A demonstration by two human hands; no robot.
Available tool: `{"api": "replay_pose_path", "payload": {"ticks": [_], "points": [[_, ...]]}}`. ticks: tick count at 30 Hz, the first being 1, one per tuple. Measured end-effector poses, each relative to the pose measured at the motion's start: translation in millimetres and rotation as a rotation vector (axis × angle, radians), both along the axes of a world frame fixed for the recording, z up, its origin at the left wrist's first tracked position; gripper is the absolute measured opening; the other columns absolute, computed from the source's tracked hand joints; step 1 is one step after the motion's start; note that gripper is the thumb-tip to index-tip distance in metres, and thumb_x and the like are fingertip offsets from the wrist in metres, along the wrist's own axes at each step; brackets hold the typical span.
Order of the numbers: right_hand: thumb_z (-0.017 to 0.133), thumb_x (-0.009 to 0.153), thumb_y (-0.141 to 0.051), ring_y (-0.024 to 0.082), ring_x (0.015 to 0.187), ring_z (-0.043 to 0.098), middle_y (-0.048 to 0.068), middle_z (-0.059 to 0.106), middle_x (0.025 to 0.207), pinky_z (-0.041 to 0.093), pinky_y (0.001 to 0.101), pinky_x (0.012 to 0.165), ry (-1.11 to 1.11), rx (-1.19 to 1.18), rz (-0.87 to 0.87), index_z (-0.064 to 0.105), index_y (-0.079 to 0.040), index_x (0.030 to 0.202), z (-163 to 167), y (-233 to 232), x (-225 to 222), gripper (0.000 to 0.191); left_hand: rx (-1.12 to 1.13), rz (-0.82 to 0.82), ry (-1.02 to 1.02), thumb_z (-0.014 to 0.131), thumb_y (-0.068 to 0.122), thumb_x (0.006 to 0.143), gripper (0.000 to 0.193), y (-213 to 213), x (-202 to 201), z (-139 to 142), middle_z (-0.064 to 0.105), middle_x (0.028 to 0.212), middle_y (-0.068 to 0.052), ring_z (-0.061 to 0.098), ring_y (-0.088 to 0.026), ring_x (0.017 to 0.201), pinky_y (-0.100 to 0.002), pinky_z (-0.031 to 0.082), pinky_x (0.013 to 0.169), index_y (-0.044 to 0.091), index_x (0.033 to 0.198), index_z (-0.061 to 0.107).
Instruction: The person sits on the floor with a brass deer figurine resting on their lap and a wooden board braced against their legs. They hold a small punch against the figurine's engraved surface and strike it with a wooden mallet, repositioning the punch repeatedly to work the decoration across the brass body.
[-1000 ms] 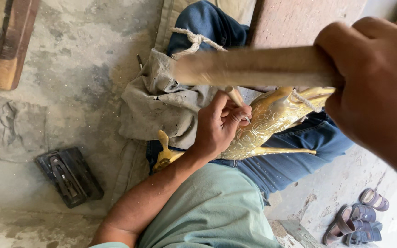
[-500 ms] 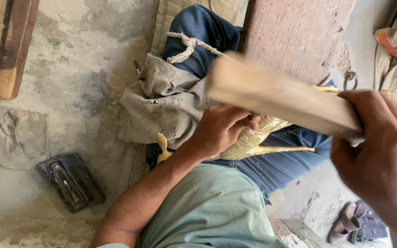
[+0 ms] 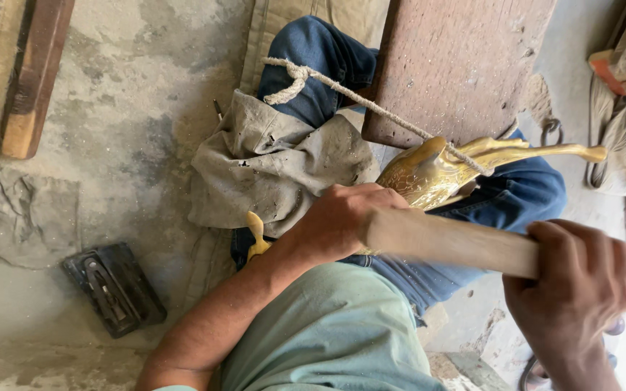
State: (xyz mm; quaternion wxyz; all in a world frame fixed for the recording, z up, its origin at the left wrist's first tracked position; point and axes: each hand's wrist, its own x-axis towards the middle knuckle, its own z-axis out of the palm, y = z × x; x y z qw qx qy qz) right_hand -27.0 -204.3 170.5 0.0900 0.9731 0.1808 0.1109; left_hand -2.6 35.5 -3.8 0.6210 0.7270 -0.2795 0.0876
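Note:
A golden brass animal figure lies across my lap on blue jeans, tied down by a pale rope. My left hand presses on the figure's body with curled fingers, and the fingertips are hidden behind the stick. My right hand, at the lower right, is closed around a thick wooden stick. The stick reaches left, its end lying over my left hand. A grey holed cloth covers my knee beside the figure.
A reddish wooden board stands just beyond the figure. On the concrete floor to the left lie a black box with tools, a grey rag and a wooden plank. Cloth and tools are piled at the far right.
My right hand has swung the wooden stick down from its raised position to just over my left hand. The left hand has stayed on the brass figure.

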Motion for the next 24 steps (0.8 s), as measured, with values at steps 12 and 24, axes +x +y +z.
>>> {"api": "replay_pose_path", "payload": {"ticks": [12,24], "points": [[0.076,0.11,-0.005,0.026,0.105,0.069,0.019,0.068,0.12,0.057,0.0377,0.09,0.156,0.342,-0.339,0.058,0.009,0.124,3,-61,2,0.027,-0.245,0.154,0.229,0.072,0.013,0.099,0.022,-1,22,17,0.074,0.101,-0.003,0.077,-0.019,0.095,-0.033,0.062,0.076,0.01,0.117,0.058],[0.064,0.102,0.008,0.021,0.09,0.066,0.014,0.064,0.105,0.054,0.0297,0.083,0.291,0.111,-0.125,0.061,0.002,0.121,17,-18,24,0.021,-0.12,0.08,0.139,0.073,0.006,0.093,0.037,-7,21,2,0.073,0.105,-0.001,0.076,-0.017,0.092,-0.029,0.065,0.079,0.012,0.126,0.058]]}}
